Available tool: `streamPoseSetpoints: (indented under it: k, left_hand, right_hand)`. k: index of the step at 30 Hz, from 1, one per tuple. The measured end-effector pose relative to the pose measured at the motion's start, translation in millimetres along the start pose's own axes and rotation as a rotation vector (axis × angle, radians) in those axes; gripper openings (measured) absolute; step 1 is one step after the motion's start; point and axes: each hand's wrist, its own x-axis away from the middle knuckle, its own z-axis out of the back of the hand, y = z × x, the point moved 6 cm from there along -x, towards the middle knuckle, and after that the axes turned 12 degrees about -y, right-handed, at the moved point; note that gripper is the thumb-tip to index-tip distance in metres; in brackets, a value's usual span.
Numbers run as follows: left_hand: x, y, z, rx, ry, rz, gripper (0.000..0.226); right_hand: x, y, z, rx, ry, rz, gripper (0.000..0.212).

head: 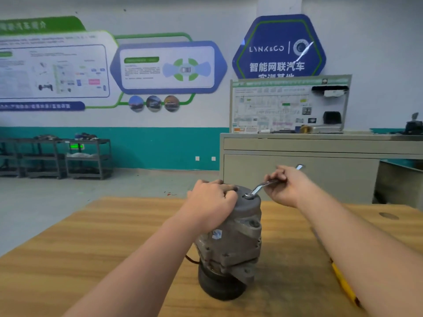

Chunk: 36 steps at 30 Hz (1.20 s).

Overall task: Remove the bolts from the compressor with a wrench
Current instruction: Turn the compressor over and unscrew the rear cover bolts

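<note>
Under my left hand [211, 199] the compressor [231, 243] is standing on end on the wooden table [91, 248]; my fingers are clamping over its top. My right hand [282, 185] is gripping the wrench [261, 187], whose ring end is sitting on a bolt [248, 196] just beside my left fingertips. If the ring is seating shallowly, I judge it is risking slipping off, rounding the head or tipping the compressor.

A light-brown wooden desk [114, 236] with visible grain carries a grey metal compressor [231, 243], standing on end upon its dark round pulley near the middle. A yellow-handled tool [343, 284] lies flat at the desk's right, partly hidden by a forearm.
</note>
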Motion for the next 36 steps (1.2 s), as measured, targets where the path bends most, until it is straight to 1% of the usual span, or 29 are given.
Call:
streamPoseSetpoints:
  k: [2,4,6,7,9,11,13,15,17,19,21,24,26,27,28,29,30,31,32,33,34,35,36]
  left_hand:
    - [0,-4,-2,0.045,0.025,-0.015,0.071]
    - [5,-7,-2,0.157,0.099,-0.050,0.070]
    - [9,-7,0,0.280,0.184,-0.114,0.068]
    - [10,-8,0,0.333,0.213,-0.144,0.065]
    - [10,-9,1,0.416,0.280,-0.208,0.064]
    - [11,-11,1,0.508,0.362,-0.240,0.063]
    - [12,-24,-6,0.715,0.441,-0.204,0.074]
    - [14,-40,-23,0.949,0.418,-0.156,0.093]
    - [14,-52,-38,1.069,0.320,-0.224,0.102]
    - [16,-56,-47,1.069,0.194,-0.381,0.114]
    - [14,-57,-52,1.030,0.130,-0.451,0.122]
    - [14,-64,-54,1.052,0.151,-0.465,0.125]
    - [19,-73,-54,1.003,0.207,-0.429,0.123]
    - [20,-59,-50,0.915,0.229,-0.408,0.113]
    - [20,-53,-55,0.811,0.225,-0.376,0.091]
    - [23,-59,-59,0.793,0.201,-0.368,0.063]
    - [32,-65,-59,0.839,0.184,-0.342,0.042]
    - [36,-67,-63,0.805,0.192,-0.272,0.031]
    - [38,-64,-65,0.825,0.199,-0.331,0.040]
    - [36,-59,-66,0.909,0.198,-0.454,0.064]
    - [28,-61,-70,0.991,0.132,-0.408,0.085]
    - [25,-65,-68,1.084,0.106,-0.382,0.093]
    - [27,-76,-69,1.142,0.111,-0.401,0.095]
  right_hand:
    - [-20,6,-3,0.376,0.071,-0.143,0.045]
    - [-33,13,-10,0.727,0.096,-0.267,0.034]
    - [-43,20,-24,0.907,0.068,-0.314,0.030]
    - [-47,25,-35,0.989,0.042,-0.308,0.029]
    - [-54,31,-61,1.215,-0.006,-0.203,0.025]
    - [-56,35,-92,1.458,-0.082,-0.015,0.022]
    - [-47,43,-121,1.671,-0.249,0.101,0.020]
    - [-32,50,-139,1.830,-0.405,0.155,0.025]
    - [-21,54,-148,1.927,-0.486,0.194,0.029]
    - [-10,60,-153,1.995,-0.549,0.207,0.036]
    - [4,69,-161,2.072,-0.633,0.248,0.039]
    - [36,80,-178,2.256,-0.785,0.438,0.038]
    - [64,85,-182,2.362,-0.848,0.655,0.034]
    - [80,86,-182,2.364,-0.867,0.800,0.031]
    - [96,84,-177,2.319,-0.874,0.962,0.028]
    - [113,81,-169,2.239,-0.861,1.125,0.027]
    - [129,77,-157,2.138,-0.833,1.264,0.028]
    - [141,72,-141,2.027,-0.792,1.353,0.031]
    - [150,65,-121,1.900,-0.735,1.370,0.035]
    - [156,56,-101,1.729,-0.662,1.304,0.039]
    - [158,46,-81,1.487,-0.572,1.165,0.044]
    - [155,39,-60,1.188,-0.469,0.988,0.050]
    - [149,34,-38,0.894,-0.356,0.808,0.053]
